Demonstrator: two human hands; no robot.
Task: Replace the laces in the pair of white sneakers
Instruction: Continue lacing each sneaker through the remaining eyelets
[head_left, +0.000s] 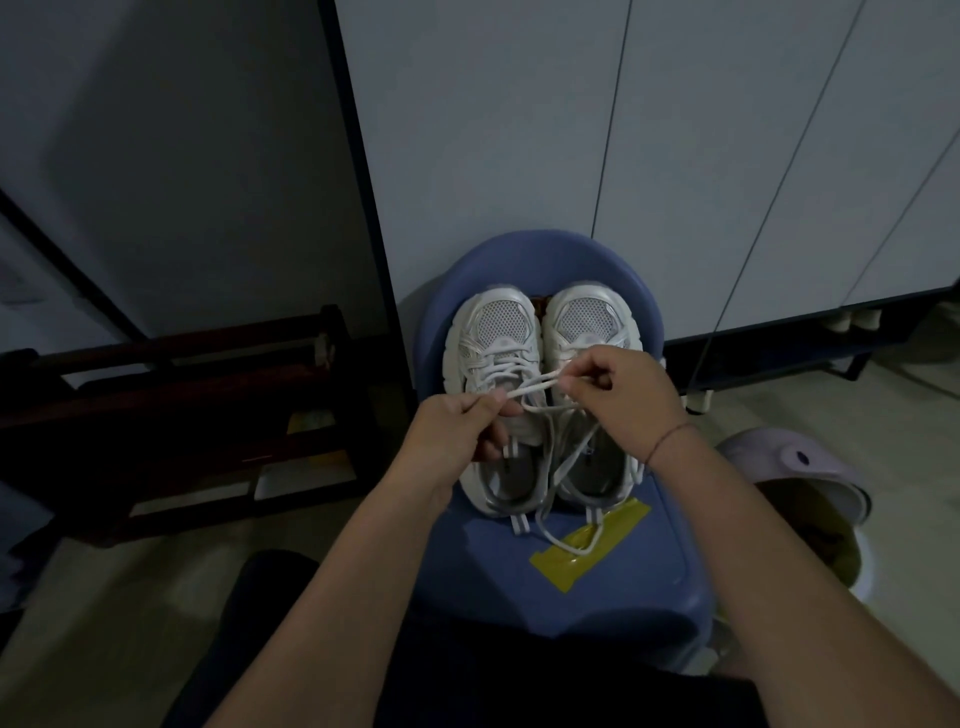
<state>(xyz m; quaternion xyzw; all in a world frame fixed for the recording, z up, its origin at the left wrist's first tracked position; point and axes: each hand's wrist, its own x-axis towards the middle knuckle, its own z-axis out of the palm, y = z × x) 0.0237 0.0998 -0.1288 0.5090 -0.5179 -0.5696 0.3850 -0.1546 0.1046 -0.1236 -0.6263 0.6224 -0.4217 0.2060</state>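
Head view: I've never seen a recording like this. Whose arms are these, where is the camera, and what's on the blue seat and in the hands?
No machine here: a person works with bare hands. The only camera is worn on their head, looking down, so both forearms enter from the bottom. Two white sneakers stand side by side, toes pointing away, on a blue seat, with a yellow strip near the heels. The left hand and right hand each pinch a white lace in their fingers, stretched between them above the shoes; slack trails down onto the yellow strip. Which shoe it threads through is unclear.
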